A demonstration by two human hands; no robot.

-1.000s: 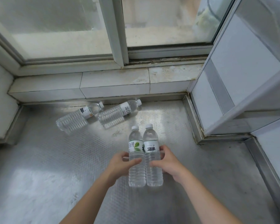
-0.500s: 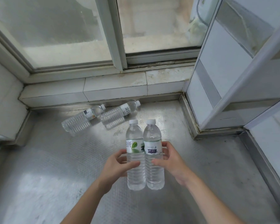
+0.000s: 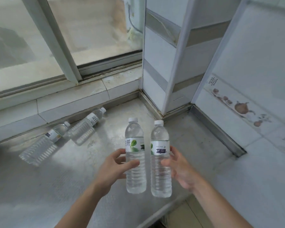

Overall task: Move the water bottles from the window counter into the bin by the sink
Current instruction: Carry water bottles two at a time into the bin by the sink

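My left hand (image 3: 114,165) grips an upright clear water bottle with a green leaf label (image 3: 135,155), held above the steel counter (image 3: 39,186). My right hand (image 3: 181,168) grips a second upright bottle (image 3: 160,160) just to its right; a small gap separates the two. Two more clear bottles lie on their sides near the tiled sill: one at the left (image 3: 43,145), one further right (image 3: 86,126), caps pointing up-right. No bin or sink is in view.
A tiled sill (image 3: 72,96) and sliding window (image 3: 59,38) run along the back. A tiled wall corner (image 3: 164,76) and a decorated tile wall (image 3: 245,104) close the right side. The counter's front edge (image 3: 168,209) shows at the bottom, with floor below.
Both hands have lifted the two bottles off the counter and drawn them apart. The view has swung to the right, so the lying bottles now appear further left.
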